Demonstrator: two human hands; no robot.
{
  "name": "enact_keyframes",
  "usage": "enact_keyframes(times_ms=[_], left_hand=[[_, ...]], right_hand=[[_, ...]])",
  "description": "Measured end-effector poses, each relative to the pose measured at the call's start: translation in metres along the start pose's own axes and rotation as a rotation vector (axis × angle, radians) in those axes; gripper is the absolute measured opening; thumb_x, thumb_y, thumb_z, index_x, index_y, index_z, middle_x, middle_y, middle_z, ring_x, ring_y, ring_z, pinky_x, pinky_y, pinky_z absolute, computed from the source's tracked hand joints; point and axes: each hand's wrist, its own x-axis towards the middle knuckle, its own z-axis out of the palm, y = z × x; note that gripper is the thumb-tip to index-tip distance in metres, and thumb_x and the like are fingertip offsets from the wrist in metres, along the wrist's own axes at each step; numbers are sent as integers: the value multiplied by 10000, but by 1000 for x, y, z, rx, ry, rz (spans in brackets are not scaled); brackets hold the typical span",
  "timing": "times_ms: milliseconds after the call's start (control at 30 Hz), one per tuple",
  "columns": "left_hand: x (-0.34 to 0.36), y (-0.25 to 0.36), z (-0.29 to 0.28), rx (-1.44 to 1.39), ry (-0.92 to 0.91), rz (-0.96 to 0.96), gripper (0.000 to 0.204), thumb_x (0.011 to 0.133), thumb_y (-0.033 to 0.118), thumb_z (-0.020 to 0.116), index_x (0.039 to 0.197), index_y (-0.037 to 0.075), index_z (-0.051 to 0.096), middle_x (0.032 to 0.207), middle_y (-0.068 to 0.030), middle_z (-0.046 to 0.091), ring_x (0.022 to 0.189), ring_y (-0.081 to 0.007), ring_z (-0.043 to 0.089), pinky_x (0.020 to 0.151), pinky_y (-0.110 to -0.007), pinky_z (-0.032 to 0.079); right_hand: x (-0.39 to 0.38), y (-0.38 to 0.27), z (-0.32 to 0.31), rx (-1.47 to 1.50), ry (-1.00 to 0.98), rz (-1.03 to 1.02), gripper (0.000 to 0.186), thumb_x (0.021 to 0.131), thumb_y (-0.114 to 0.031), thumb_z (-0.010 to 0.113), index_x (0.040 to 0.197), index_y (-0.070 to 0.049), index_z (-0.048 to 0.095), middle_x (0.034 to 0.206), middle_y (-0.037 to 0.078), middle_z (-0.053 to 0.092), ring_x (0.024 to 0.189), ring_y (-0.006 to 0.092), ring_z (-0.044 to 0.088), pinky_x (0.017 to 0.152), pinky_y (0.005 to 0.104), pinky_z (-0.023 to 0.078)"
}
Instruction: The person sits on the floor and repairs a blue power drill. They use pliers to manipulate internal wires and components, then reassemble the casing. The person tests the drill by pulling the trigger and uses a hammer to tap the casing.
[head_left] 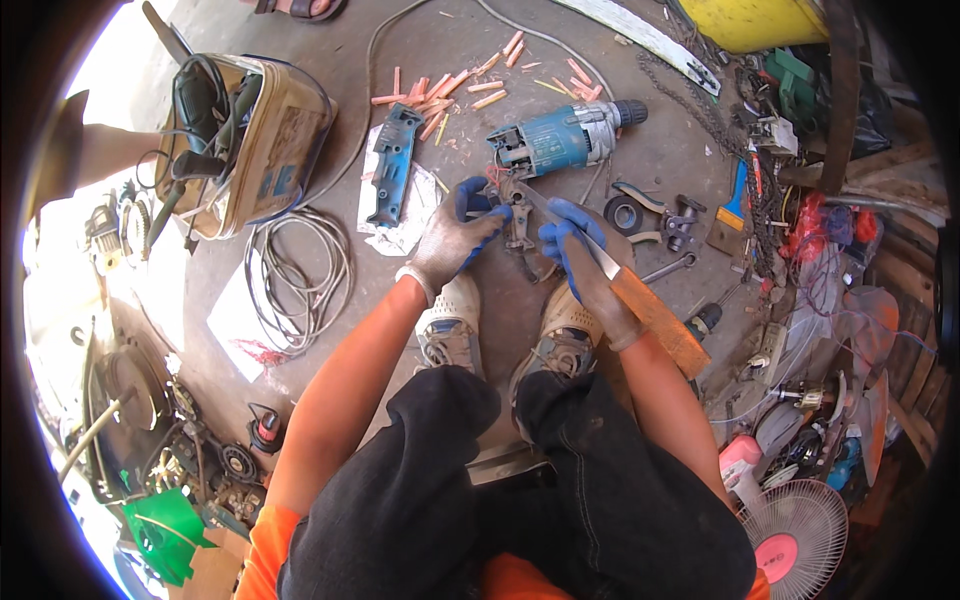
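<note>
On our left sits a tan tool bag with a coiled cable below it, then a blue housing half on white paper. Our left hand is closed on the dark part between our shoes, and our right hand grips a wooden-handled blade, its long axis running up-left onto that part. Just beyond both hands lies the opened blue drill, nearer our right
</note>
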Motion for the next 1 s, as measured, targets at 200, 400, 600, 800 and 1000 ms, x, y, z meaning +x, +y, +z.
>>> enact_keyframes(times_ms=[200, 400, 600, 800, 1000], left_hand=[[0, 15, 3, 171, 17, 42, 742, 888, 244, 800, 1474, -31, 437, 1195, -109, 673, 1032, -151, 648, 883, -287, 539], [-1, 44, -7, 431, -86, 182, 800, 901, 318, 795, 1502, -30, 398, 1263, -145, 633, 1107, -182, 644, 932, -314, 531], [21, 64, -10, 314, 136, 14, 473, 947, 309, 743, 1264, -23, 629, 981, -62, 718, 812, -132, 634, 747, -307, 540], [36, 65, 6, 551, 242, 67, 422, 793, 222, 843, 1112, -13, 700, 828, -89, 725, 696, -141, 642, 664, -311, 524], [43, 51, 2, 282, 160, 51, 310, 906, 124, 738, 1171, -6, 644, 810, -23, 673, 640, -78, 563, 571, -241, 451]], right_hand=[[-13, -6, -11, 123, 40, 67, 374, 1044, -146, 562, 1370, 37, 577, 1079, 120, 714, 912, 143, 684, 824, 280, 559], [-25, -17, -33, 121, 154, 90, 326, 1037, -158, 584, 1299, 33, 618, 1006, 80, 710, 863, 114, 672, 774, 260, 550], [-48, -30, -97, -238, 319, 397, 297, 998, -300, 673, 934, -14, 724, 772, 37, 699, 663, 89, 653, 587, 250, 513], [-52, -9, -124, -544, 159, 818, 454, 952, -439, 698, 773, -22, 717, 657, 76, 693, 549, 125, 660, 510, 277, 504], [-98, 94, -153, -841, -31, 598, 560, 874, -515, 734, 815, 42, 718, 739, 171, 731, 675, 291, 735, 649, 392, 572]])
